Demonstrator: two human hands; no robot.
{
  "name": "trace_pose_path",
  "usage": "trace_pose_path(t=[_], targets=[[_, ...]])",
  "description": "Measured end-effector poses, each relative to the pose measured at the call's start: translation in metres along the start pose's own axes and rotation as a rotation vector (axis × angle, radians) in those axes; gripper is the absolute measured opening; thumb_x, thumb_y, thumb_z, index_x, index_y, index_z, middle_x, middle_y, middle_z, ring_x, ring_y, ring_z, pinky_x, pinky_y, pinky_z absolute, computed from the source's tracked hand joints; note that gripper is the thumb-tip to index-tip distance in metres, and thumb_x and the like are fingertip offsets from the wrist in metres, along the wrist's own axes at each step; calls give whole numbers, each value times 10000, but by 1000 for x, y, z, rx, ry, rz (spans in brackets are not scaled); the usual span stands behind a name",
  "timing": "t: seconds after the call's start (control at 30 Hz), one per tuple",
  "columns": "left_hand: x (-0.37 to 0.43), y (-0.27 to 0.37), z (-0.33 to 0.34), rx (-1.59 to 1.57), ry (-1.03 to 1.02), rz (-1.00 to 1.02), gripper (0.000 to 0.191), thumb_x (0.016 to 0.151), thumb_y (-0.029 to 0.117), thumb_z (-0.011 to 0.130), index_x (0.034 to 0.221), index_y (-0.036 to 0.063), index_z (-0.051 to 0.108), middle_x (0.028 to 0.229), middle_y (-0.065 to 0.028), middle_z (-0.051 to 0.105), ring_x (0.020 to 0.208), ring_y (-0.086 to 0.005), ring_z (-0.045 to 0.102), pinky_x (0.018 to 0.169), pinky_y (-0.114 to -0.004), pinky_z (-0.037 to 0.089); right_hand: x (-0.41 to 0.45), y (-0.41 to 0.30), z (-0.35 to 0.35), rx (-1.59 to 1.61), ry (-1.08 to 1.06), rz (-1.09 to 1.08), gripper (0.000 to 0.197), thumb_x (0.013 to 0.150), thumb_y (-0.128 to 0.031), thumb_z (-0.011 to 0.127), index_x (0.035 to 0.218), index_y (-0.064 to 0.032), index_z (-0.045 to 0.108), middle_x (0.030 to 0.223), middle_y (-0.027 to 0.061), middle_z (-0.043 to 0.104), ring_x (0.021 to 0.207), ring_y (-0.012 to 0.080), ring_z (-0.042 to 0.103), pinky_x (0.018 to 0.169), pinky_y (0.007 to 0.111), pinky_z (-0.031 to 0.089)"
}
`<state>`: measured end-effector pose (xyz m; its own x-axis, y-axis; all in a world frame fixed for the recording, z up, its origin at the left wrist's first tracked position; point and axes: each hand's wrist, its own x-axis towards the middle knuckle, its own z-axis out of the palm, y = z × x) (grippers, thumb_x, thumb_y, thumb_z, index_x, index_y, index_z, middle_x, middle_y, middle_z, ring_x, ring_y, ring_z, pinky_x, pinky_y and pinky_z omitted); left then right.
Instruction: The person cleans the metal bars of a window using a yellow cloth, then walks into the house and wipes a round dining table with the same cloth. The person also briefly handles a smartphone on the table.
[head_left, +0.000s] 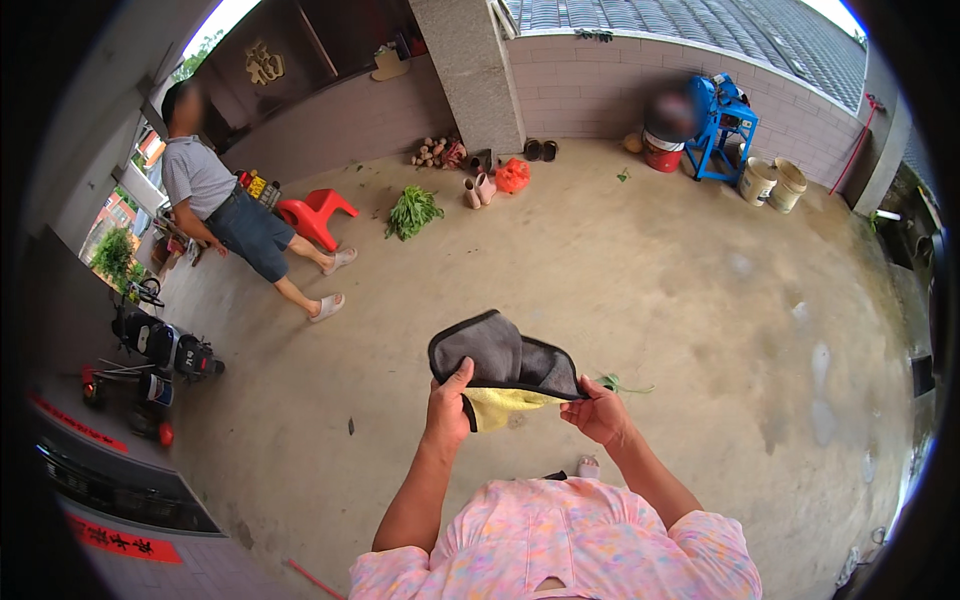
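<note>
Between my two hands, in front of my body, hangs a two-sided microfibre cloth (484, 349), grey on one face and yellow on the other, with a black bound edge. My left hand (448, 405) grips its left side, the thumb lying on the grey face. At the right corner, my right hand (598, 410) pinches the black edge between thumb and fingers. The cloth is partly folded, so its yellow face shows below the grey. Beneath the cloth is the concrete floor (525, 262), with a green leafy sprig (619, 384) lying beyond my right hand.
A person (225, 195) walks at the left near a red plastic stool (315, 217). Leafy greens (414, 213), pink boots (480, 190) and a red bag (513, 175) lie ahead. A blue machine (720, 127) and buckets (772, 184) stand by the wall. A scooter (165, 345) is parked left.
</note>
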<state>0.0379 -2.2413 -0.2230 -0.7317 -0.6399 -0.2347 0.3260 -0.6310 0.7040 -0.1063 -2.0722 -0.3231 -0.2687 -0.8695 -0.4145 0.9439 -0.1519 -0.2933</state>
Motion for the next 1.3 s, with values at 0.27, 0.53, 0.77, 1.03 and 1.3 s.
trace_pose_path(t=[0.27, 0.53, 0.77, 1.03, 1.3], targets=[[-2, -2, -20, 457, -56, -32, 308, 750, 253, 686, 909, 9, 586, 854, -37, 602, 743, -126, 566, 680, -277, 478, 2, -46, 5, 136, 108, -191, 342, 918, -326, 361, 1019, -24, 487, 738, 122, 596, 611, 230, 562, 633, 352, 475], [-8, 23, 0, 230, 18, -55, 186, 788, 136, 598, 920, 4, 590, 869, -77, 619, 776, -172, 604, 700, -309, 498, -2, -13, -56, -777, 267, 146, 172, 802, -236, 554, 880, -86, 580, 796, 52, 623, 711, 154, 589, 624, 305, 455], [-17, 19, 13, 409, 29, -71, 223, 784, 223, 628, 870, 20, 601, 795, -40, 614, 685, -123, 580, 616, -254, 470, 4, 24, -36, -900, -21, 52, 627, 750, -200, 584, 1301, -50, 325, 1305, 106, 374, 1170, 240, 364, 919, 356, 347], [-25, 32, 25, 323, -44, -28, 206, 797, 203, 608, 904, 27, 613, 839, -31, 627, 718, -117, 583, 640, -251, 463, 17, 28, -30, -655, -4, 124, 744, 766, -395, 610, 1331, -71, 252, 1370, 81, 279, 1206, 251, 312, 985, 391, 261], [12, 32, -46, 351, 201, -64, 297, 833, 203, 552, 1024, -23, 527, 977, -117, 593, 862, -198, 590, 752, -328, 484, 15, 16, -13, -422, -102, -98, 332, 784, -155, 614, 1079, -23, 540, 1034, 84, 588, 982, 201, 542, 883, 351, 400]])
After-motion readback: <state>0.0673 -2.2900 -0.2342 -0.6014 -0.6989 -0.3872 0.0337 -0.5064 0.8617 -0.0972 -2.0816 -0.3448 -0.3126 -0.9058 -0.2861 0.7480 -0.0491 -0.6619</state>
